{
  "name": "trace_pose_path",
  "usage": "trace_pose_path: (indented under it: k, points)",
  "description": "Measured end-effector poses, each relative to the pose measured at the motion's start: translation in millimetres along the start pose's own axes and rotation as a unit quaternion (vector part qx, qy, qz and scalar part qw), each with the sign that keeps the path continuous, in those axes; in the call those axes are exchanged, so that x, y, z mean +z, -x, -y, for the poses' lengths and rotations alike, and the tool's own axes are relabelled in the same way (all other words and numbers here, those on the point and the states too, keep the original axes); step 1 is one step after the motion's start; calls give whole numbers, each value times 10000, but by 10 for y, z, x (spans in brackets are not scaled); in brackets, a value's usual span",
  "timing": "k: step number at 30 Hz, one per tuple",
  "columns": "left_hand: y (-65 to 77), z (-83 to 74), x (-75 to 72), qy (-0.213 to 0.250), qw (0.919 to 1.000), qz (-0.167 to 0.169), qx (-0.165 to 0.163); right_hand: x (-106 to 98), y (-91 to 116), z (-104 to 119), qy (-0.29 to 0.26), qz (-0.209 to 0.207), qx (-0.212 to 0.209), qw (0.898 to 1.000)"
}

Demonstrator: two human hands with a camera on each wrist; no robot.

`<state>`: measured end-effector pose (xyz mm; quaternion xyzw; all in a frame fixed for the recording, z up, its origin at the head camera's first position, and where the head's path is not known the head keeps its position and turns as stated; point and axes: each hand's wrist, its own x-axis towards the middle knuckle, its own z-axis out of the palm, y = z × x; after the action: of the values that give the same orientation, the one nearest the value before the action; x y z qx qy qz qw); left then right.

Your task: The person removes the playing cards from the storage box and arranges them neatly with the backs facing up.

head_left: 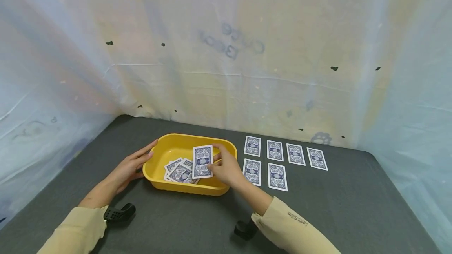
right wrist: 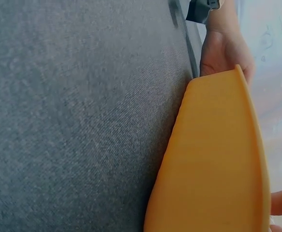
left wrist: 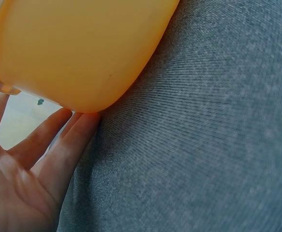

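Note:
My right hand [head_left: 226, 166] pinches a playing card [head_left: 203, 161] by its right edge, over the yellow plastic bin [head_left: 190, 138]. The card's blue-and-white patterned back faces up. Inside the bin, several more playing cards [head_left: 180, 173] lie in a loose overlapping pile, backs up. At the bin's left end, my left hand [head_left: 128, 167] rests against the rim and outer wall. The left wrist view shows the straight fingers [left wrist: 68, 145] of that hand touching the bin's side [left wrist: 82, 53] low down. Only the bin's outer wall [right wrist: 208, 159] fills the right wrist view; the held card is hidden there.
Right of the bin, several cards form a back row [head_left: 275, 150] on the dark grey cloth-covered table [head_left: 335, 207]. Two cards [head_left: 277, 176] lie in front of it, the left one beside my right wrist. A pale sheet [head_left: 247, 50] hangs behind the table and at both sides.

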<state>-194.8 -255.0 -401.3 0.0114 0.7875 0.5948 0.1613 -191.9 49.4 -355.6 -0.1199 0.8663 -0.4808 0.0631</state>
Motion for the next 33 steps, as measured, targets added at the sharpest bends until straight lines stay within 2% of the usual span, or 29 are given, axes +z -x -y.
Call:
trace_pose_path:
  k: [13,19,33]
  points:
    - [7,21,-14,61,9999,43,74,-158,114,-92,-940,-248,-325,9947]
    - [16,13,-15,84,9999,59,82,-230,174,-146,-1341,-198,-433,9898]
    - [10,18,-13,39,10000,33,65,-404,271,-230,-1921,-302,-379,9802]
